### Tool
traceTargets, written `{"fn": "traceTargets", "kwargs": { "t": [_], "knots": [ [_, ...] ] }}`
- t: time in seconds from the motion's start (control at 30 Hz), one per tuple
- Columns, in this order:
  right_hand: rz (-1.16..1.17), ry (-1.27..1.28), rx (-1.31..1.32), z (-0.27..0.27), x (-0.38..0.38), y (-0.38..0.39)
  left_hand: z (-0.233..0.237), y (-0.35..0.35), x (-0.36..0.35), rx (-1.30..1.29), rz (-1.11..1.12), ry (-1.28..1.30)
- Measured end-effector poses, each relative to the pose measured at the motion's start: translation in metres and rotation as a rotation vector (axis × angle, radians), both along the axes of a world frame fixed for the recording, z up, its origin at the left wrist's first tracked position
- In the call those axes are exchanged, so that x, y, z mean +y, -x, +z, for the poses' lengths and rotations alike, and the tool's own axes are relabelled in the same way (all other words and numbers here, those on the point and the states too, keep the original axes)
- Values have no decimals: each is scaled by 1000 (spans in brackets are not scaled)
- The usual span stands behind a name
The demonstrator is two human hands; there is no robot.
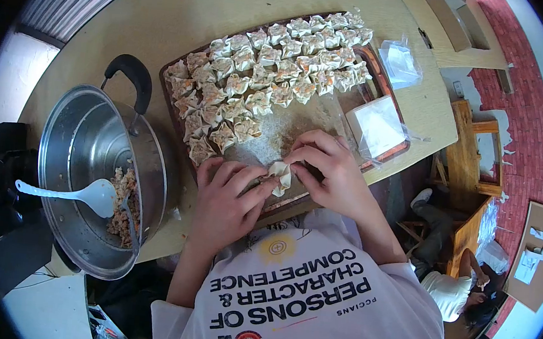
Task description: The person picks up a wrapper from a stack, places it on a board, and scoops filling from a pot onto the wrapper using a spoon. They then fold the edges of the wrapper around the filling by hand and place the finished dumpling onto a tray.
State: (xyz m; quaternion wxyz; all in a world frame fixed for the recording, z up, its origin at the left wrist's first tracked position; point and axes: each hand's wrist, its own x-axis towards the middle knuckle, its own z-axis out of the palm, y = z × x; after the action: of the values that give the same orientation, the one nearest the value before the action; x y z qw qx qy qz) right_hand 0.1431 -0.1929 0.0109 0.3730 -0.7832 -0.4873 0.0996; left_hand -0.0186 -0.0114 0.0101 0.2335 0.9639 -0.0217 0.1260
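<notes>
Between my two hands, low over the near edge of the tray (275, 128), is a pale dumpling (280, 178) with a gathered wrapper. The fingers of my left hand (229, 195) close on its left side. From the right, my right hand (329, 171) pinches its edge with thumb and fingertips. Rows of finished-looking dumplings (268, 56) with frilled tops and bits of orange filling cover the far and left parts of the tray. A stack of square white wrappers (378, 127) in clear plastic lies on the tray's right side, beyond my right hand.
A large steel pot (67, 145) stands at the left, tilted in view, with ground filling (123, 208), a white ladle (98, 196) and a metal spoon inside. Another plastic packet (400, 64) lies past the tray. A person (451, 292) sits in the background right.
</notes>
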Motion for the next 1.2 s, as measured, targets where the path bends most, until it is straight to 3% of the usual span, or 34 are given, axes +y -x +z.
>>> {"fn": "traceTargets", "kwargs": {
  "t": [0.53,0.6,0.8,0.87,1.2],
  "knots": [
    [83,-186,33,0,7,8,2,-3,2,13,-17,4],
    [109,-146,145,0,3,6,0,-3,2,7,-17,7],
    [185,-95,197,7,-10,-2,1,-2,-4,0,75,205],
    [198,-91,205,6,-12,-3,2,-1,-8,-6,217,302],
    [168,-161,140,-7,-11,1,0,5,-8,42,241,203]
  ]
}}
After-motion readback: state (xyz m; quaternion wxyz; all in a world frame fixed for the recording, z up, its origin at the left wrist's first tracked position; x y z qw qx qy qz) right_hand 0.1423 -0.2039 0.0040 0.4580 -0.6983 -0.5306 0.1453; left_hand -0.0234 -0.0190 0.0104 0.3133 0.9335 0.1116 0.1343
